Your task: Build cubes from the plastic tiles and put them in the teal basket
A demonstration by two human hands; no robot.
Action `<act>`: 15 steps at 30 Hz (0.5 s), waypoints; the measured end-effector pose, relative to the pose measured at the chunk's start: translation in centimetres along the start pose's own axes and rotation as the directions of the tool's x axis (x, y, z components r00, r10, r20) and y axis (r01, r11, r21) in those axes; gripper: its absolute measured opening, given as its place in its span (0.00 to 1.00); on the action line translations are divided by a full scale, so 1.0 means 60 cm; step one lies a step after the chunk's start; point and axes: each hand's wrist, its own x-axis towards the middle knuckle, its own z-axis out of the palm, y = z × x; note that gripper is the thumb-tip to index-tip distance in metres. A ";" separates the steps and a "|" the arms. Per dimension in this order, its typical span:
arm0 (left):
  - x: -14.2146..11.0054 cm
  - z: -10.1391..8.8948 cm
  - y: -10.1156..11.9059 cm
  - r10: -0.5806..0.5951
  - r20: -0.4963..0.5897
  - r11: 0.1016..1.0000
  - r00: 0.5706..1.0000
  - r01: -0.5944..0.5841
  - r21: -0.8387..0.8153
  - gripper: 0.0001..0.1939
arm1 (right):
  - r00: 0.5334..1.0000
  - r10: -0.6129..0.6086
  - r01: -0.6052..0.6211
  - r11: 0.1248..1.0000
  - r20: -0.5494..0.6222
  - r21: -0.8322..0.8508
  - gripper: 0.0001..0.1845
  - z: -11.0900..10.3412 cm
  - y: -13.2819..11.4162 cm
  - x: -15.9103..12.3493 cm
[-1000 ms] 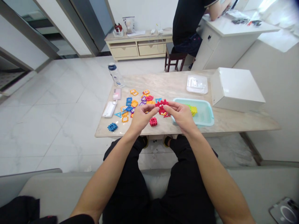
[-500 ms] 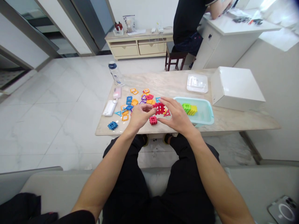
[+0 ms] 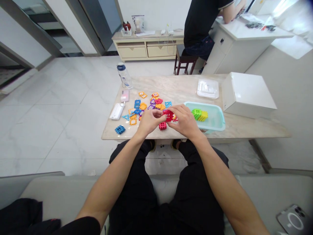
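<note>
Between my two hands, above the table, is a red square building tile (image 3: 168, 115) with a grid of holes. My left hand (image 3: 150, 123) pinches its left side with thumb and fingers. My right hand (image 3: 184, 120) closes on its right side. Just below lies a small stack of red tiles (image 3: 162, 126). Past my hands spreads a loose pile of tiles, among them an orange tile (image 3: 160, 106), a purple tile (image 3: 151, 106) and a blue tile (image 3: 137, 103). A stack of blue tiles (image 3: 120, 129) sits near the front left. My fingers partly hide the held tile.
A light-blue bin (image 3: 215, 125) holds green and yellow tiles (image 3: 199, 114). Behind it are a clear plastic lid (image 3: 207, 88) and a white box (image 3: 249, 94). At the left stand a water bottle (image 3: 124, 76) and a white device (image 3: 117, 111). A person (image 3: 199, 29) sits beyond the table.
My right hand has closed from spread fingers onto the right side of the red tile. My left hand keeps its pinch. The view has shifted slightly.
</note>
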 end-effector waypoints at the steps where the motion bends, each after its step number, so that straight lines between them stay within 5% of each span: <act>1: 0.000 -0.001 -0.002 -0.003 -0.004 1.000 1.000 0.003 0.000 0.12 | 1.000 0.003 -0.003 1.000 -0.007 0.001 0.25 0.004 -0.001 0.001; 7: -0.003 -0.015 -0.016 -0.028 -0.033 0.999 0.999 0.028 -0.018 0.11 | 0.999 0.005 -0.006 1.000 -0.050 -0.017 0.25 0.028 -0.011 0.010; 15: -0.003 -0.030 -0.045 -0.028 -0.052 0.999 0.998 0.025 -0.048 0.09 | 0.999 0.014 -0.012 0.999 0.037 -0.053 0.24 0.045 -0.014 0.023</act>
